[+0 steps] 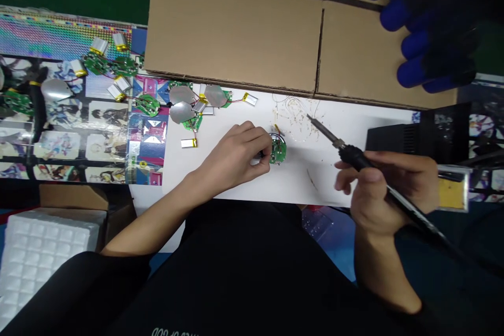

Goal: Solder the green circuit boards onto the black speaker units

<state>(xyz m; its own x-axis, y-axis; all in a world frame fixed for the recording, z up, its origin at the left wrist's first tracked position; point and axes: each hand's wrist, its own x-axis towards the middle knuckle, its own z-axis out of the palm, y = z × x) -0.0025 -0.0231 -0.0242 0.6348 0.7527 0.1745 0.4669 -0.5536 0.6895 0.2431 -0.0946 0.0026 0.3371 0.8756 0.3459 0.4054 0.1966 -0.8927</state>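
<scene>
Left hand (232, 160) closed, pinching green circuit board (277, 148) on white sheet (299, 184), center. Right hand (388, 189) gripping soldering iron (354, 157), tip pointing far-left, near board, not touching, to its right.

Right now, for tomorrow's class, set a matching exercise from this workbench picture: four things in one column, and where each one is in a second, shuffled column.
Things:
1. soldering iron
2. round green circuit board
3. small silver battery
4. cardboard box

Places:
A. on the white sheet, touching neither hand
B. in the right hand
C. at the fingertips of the left hand
D. along the far edge of the sheet

Pairs: 1-B, 2-C, 3-A, 4-D
</scene>
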